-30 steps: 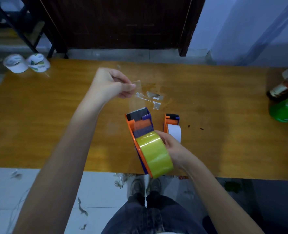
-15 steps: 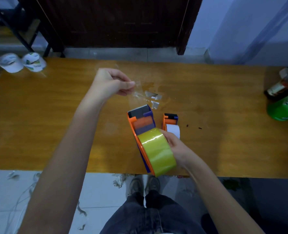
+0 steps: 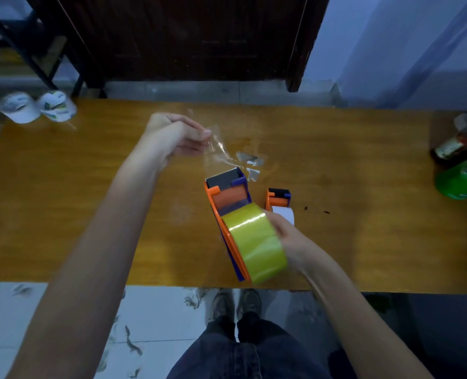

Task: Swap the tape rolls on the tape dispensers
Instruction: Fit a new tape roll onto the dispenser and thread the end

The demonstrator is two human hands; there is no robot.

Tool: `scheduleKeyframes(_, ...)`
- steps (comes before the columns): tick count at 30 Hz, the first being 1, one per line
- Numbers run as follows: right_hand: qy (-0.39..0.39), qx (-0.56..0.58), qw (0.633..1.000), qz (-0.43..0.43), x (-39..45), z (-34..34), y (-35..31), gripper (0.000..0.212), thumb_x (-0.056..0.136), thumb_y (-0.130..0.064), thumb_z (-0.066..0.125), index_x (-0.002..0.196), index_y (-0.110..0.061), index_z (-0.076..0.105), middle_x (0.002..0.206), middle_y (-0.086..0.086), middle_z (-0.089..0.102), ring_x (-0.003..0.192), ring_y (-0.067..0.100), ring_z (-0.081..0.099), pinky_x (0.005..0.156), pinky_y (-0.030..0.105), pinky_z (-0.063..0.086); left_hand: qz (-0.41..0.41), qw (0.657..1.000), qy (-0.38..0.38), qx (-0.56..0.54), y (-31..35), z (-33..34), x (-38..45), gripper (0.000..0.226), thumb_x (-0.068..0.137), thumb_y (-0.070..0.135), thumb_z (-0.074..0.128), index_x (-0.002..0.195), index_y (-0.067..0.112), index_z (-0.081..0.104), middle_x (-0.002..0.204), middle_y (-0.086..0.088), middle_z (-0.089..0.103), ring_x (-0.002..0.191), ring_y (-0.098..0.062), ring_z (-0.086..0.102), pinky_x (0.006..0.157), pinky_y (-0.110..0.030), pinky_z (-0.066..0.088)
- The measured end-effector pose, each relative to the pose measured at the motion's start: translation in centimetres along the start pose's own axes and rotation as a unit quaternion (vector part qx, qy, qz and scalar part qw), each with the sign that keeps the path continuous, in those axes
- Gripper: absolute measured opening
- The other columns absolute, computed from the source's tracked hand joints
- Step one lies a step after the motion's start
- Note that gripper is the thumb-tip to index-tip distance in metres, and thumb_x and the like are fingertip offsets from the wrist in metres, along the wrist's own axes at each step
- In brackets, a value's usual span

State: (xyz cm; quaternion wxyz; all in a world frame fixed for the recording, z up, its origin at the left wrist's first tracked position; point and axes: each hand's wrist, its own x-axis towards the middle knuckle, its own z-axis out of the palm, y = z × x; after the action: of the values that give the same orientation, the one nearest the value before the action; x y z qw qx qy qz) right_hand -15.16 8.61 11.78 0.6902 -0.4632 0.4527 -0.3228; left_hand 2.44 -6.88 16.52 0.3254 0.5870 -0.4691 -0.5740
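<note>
A big orange-and-purple tape dispenser [image 3: 228, 196] carries a wide yellowish tape roll [image 3: 255, 242] near the table's front edge. My right hand [image 3: 288, 237] grips the roll and dispenser from the right side. My left hand [image 3: 176, 136] pinches a clear strip of tape [image 3: 217, 153] that runs up from the dispenser's cutter. Just to the right stands a smaller orange dispenser [image 3: 278, 196] with a white tape roll [image 3: 285, 214], partly hidden behind my right hand.
Scraps of clear tape [image 3: 250, 160] lie on the wooden table [image 3: 363, 214] beyond the dispensers. Two white tape rolls [image 3: 38, 106] sit at the far left corner. Bottles, one green [image 3: 462, 181], crowd the right edge. My feet show below the front edge.
The pulled strip now slopes down to the cutter blade. My left hand has turned slightly. My right hand keeps its hold on the roll.
</note>
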Motion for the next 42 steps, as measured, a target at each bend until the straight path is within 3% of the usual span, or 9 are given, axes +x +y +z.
scheduleKeyframes(5,0.055,-0.028,0.998,0.02,0.7,-0.5,2.2,0.046,0.08,0.012,0.062,0.121,-0.008,0.054,0.102,0.004,0.069,0.091,0.007,0.066,0.074,0.019,0.053,0.069,0.997,0.002,0.025,-1.3,-0.2,-0.9,0.008,0.077,0.002,0.072,0.075,0.007,0.066,0.057,0.0,0.07,0.053,-0.012,0.067,0.054,-0.024,0.056)
scheduleKeyframes(12,0.011,0.006,1.0,0.02,1.0,0.5,2.4,0.052,0.083,0.011,0.059,0.121,-0.023,0.051,0.087,-0.008,0.067,0.081,0.01,0.065,0.077,0.034,0.055,0.15,0.986,0.01,0.066,0.9,-0.7,-1.4,0.008,0.074,0.004,0.075,0.078,0.0,0.069,0.058,-0.003,0.071,0.053,-0.016,0.067,0.054,-0.025,0.057)
scheduleKeyframes(23,-0.007,0.041,0.999,-0.016,0.4,0.8,0.5,0.053,0.081,0.01,0.061,0.123,-0.02,0.047,0.091,-0.013,0.068,0.083,0.003,0.066,0.072,0.021,0.054,0.11,0.992,0.022,0.05,1.5,-1.7,-0.5,0.008,0.073,0.005,0.075,0.072,0.009,0.069,0.059,-0.003,0.072,0.057,-0.017,0.07,0.053,-0.024,0.056)
scheduleKeyframes(29,0.0,0.036,0.998,-0.05,0.4,0.9,-0.5,0.053,0.077,0.011,0.063,0.124,-0.009,0.047,0.09,-0.013,0.068,0.083,-0.002,0.064,0.071,0.014,0.05,-0.018,0.998,-0.007,-0.059,-0.9,-0.9,0.7,0.02,0.074,-0.004,0.07,0.073,0.013,0.059,0.059,-0.003,0.07,0.051,-0.013,0.066,0.047,-0.022,0.054)
scheduleKeyframes(33,-0.005,0.068,0.996,-0.05,0.8,0.5,-0.6,0.056,0.063,-0.007,0.079,0.11,-0.023,0.053,0.078,-0.013,0.071,0.074,0.002,0.066,0.065,0.019,0.054,-0.068,0.993,-0.036,-0.089,-5.3,1.7,-0.3,0.031,0.079,-0.012,0.051,0.073,0.018,0.056,0.051,0.005,0.065,0.048,-0.009,0.056,0.045,-0.017,0.045)
scheduleKeyframes(35,0.01,0.059,0.997,-0.043,1.1,0.3,-0.3,0.05,0.064,-0.008,0.075,0.107,-0.024,0.052,0.076,-0.014,0.07,0.072,0.002,0.066,0.065,0.02,0.054,-0.077,0.986,-0.031,-0.147,-7.0,2.9,-1.4,0.026,0.079,-0.009,0.05,0.074,0.015,0.06,0.053,0.006,0.066,0.053,-0.011,0.057,0.053,-0.022,0.047)
scheduleKeyframes(38,0.031,0.084,0.996,-0.004,1.8,-0.3,0.6,0.037,0.07,-0.004,0.068,0.1,-0.018,0.051,0.075,-0.007,0.068,0.067,0.006,0.065,0.064,0.023,0.055,-0.129,0.964,-0.028,-0.231,-8.4,4.2,-3.0,0.014,0.079,0.004,0.055,0.08,0.012,0.066,0.066,-0.003,0.067,0.066,-0.019,0.06,0.064,-0.03,0.048)
scheduleKeyframes(41,0.064,0.082,0.994,0.027,2.0,-0.1,1.0,0.009,0.091,-0.007,0.051,0.091,-0.016,0.049,0.086,-0.003,0.059,0.064,-0.002,0.063,0.063,0.012,0.052,-0.224,0.924,-0.053,-0.305,-8.7,4.8,-4.5,0.028,0.087,0.013,0.049,0.062,0.01,0.061,0.047,-0.002,0.058,0.052,-0.014,0.056,0.058,-0.025,0.044)
scheduleKeyframes(42,0.058,0.105,0.992,0.024,2.0,0.0,1.1,0.009,0.088,-0.014,0.057,0.09,-0.017,0.05,0.086,-0.003,0.062,0.065,-0.002,0.064,0.063,0.012,0.052,-0.243,0.91,-0.056,-0.332,-8.6,5.0,-4.9,0.029,0.088,0.017,0.048,0.062,0.01,0.058,0.045,-0.001,0.056,0.047,-0.013,0.055,0.058,-0.024,0.042)
